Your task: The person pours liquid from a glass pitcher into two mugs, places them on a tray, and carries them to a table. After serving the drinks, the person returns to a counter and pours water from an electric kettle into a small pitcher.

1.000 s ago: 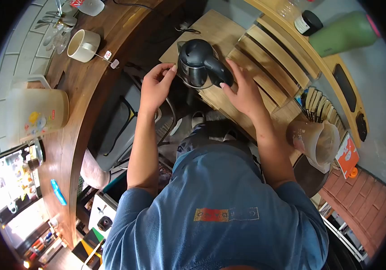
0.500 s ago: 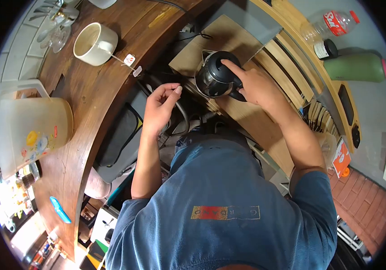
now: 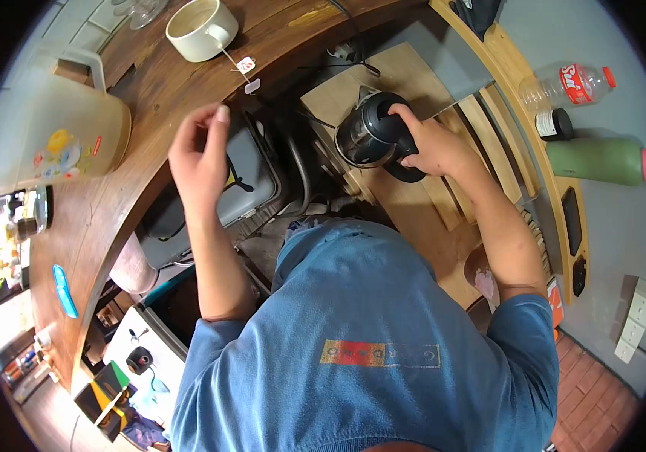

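Note:
A black electric kettle (image 3: 361,139) with a dark, see-through body stands on a wooden board surface in front of me. My right hand (image 3: 437,145) is closed around the top of its handle, with one finger stretched onto the lid. The kettle's spout points away from that hand. My left hand (image 3: 201,154) is raised near the counter edge, fingers loosely bent and thumb apart, holding nothing. Beyond it, a cream mug (image 3: 196,34) sits on the wooden counter, with a tea bag tag (image 3: 245,65) on a string hanging over its side.
The curved wooden counter (image 3: 142,162) carries a translucent plastic pitcher (image 3: 74,135) and a blue object (image 3: 64,290). On a ledge at right lie a plastic bottle (image 3: 575,84), a small dark jar (image 3: 554,124) and a green bottle (image 3: 598,160). A power strip (image 3: 636,320) is at far right.
My left hand has moved left and up toward the counter edge. My right hand has shifted on the kettle, its finger lying nearer the lid's edge. The whole view has shifted.

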A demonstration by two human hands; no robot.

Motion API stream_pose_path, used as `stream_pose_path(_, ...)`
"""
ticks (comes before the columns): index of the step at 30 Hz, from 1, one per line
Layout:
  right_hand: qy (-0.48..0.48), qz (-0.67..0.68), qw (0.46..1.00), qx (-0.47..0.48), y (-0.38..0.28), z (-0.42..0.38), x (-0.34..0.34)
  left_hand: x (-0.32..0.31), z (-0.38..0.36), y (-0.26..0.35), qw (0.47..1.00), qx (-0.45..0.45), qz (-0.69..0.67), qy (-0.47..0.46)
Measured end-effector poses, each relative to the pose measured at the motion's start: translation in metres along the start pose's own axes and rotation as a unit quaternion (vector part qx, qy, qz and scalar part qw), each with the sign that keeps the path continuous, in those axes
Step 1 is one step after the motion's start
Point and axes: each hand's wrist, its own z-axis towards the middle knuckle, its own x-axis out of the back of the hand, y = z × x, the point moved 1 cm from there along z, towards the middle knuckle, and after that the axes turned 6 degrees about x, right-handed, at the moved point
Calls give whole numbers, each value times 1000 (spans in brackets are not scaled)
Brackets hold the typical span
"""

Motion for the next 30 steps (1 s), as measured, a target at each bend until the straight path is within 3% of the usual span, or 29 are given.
stream_pose_path(2,14,2,1000,0,0,-1,0,10,12,2,998,-38,26,39)
stream_pose_path(5,34,11,999,2,1,-3,0,14,17,22,971,-127,180,95)
stream_pose_path(11,118,10,993,11,0,-20,-11,24,49,-6,967,-110,211,87)
stream_pose_path(13,145,30,989,12,4,-26,-21,28,50,-10,983,-63,157,65)
stream_pose_path(15,252,43,966,38,15,-29,-37,29,46,-5,993,-27,111,30)
stream_pose_path(17,248,35,968,5,21,-30,-53,31,44,-5,993,-19,111,28)
stream_pose_path(19,377,21,923,75,28,-30,-68,31,43,-5,994,-13,110,25)
stream_pose_path(22,444,26,890,100,34,-28,-84,31,43,-5,993,-38,109,23)
stream_pose_path(25,486,102,862,98,34,-27,-94,31,43,-6,994,-20,107,12)
stream_pose_path(30,517,56,847,108,37,-26,-101,28,44,-9,994,-27,103,11)
